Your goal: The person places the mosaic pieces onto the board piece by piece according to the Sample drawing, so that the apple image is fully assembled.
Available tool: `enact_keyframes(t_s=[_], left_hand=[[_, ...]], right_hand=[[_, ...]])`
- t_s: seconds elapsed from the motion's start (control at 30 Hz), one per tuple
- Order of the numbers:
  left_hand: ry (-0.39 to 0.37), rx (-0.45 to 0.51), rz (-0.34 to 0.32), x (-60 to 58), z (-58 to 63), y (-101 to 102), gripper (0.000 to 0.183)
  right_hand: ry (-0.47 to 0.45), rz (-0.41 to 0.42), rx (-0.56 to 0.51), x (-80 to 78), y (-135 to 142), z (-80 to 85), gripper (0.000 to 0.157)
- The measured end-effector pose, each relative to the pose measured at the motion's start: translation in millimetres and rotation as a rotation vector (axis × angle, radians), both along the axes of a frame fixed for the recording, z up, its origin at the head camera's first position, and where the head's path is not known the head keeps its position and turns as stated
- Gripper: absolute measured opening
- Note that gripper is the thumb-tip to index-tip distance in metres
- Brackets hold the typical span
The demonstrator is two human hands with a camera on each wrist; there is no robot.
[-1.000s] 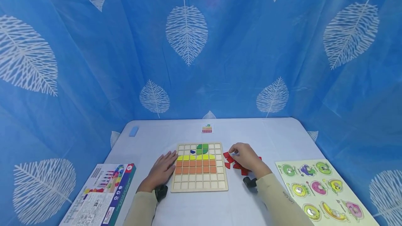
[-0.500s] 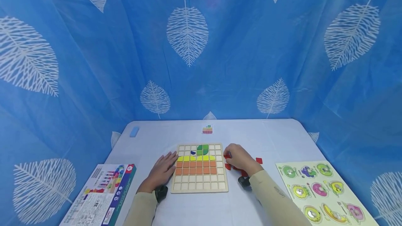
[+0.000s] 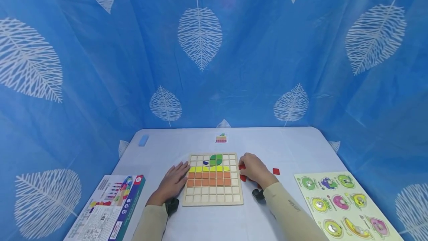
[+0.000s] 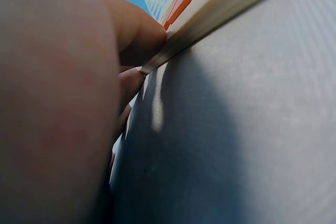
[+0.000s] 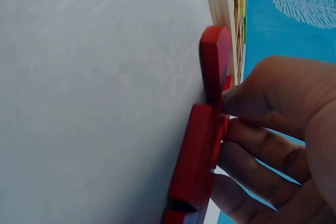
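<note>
A wooden grid board (image 3: 213, 198) lies flat at the middle of the table, holding orange tiles (image 3: 209, 178) in two rows, a yellow row (image 3: 209, 168) above them, and green pieces (image 3: 215, 160) near the top. My left hand (image 3: 172, 179) rests at the board's left side, fingers extended; in the left wrist view the thumb touches the board's edge (image 4: 210, 11). Right of the board, my right hand (image 3: 255, 169) is among red pieces (image 3: 243, 177). In the right wrist view its thumb and curled fingers pinch at the thick red pieces (image 5: 193, 153), partly hiding them.
One red square (image 3: 276, 171) lies apart, right of my right hand. A small picture card (image 3: 221, 138) sits behind the board, a blue block (image 3: 143, 140) at back left. A box (image 3: 110, 207) lies left, a fruit puzzle board (image 3: 344, 203) right.
My right hand has shifted left and slightly down over the red pieces near the board, leaving the red square in view behind it. The left hand stays put.
</note>
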State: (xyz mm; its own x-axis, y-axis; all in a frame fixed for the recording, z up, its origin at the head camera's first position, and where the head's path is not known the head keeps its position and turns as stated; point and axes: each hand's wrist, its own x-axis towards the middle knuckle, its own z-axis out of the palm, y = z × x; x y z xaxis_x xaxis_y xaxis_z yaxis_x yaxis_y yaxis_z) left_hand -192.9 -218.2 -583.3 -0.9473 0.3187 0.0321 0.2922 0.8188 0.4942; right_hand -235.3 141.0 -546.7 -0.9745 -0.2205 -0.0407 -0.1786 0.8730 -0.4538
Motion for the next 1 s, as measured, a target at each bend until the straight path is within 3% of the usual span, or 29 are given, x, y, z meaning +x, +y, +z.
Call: enact_keyframes(t_s=[0.3,0.5,0.83,1.0], left_hand=[[-0.001,-0.018,0.004,-1.9,1.3,-1,0.054],[-0.007,-0.006,-0.004,-0.6,1.6,0,0.053],[0.009,-0.008,0.006,-0.2,0.4,0,0.053],[-0.002,-0.009,0.004,-0.4,1.2,0,0.054]], right_hand=[[0.025,-0.04,-0.003,2.2,5,3.2,0.026],[0.075,-0.008,-0.035,9.9,-1,9.4,0.021],[0.138,0.246,-0.145,36.6,-46,20.4,0.021],[0.18,0.396,-0.141,50.8,-79,18.0,0.016]])
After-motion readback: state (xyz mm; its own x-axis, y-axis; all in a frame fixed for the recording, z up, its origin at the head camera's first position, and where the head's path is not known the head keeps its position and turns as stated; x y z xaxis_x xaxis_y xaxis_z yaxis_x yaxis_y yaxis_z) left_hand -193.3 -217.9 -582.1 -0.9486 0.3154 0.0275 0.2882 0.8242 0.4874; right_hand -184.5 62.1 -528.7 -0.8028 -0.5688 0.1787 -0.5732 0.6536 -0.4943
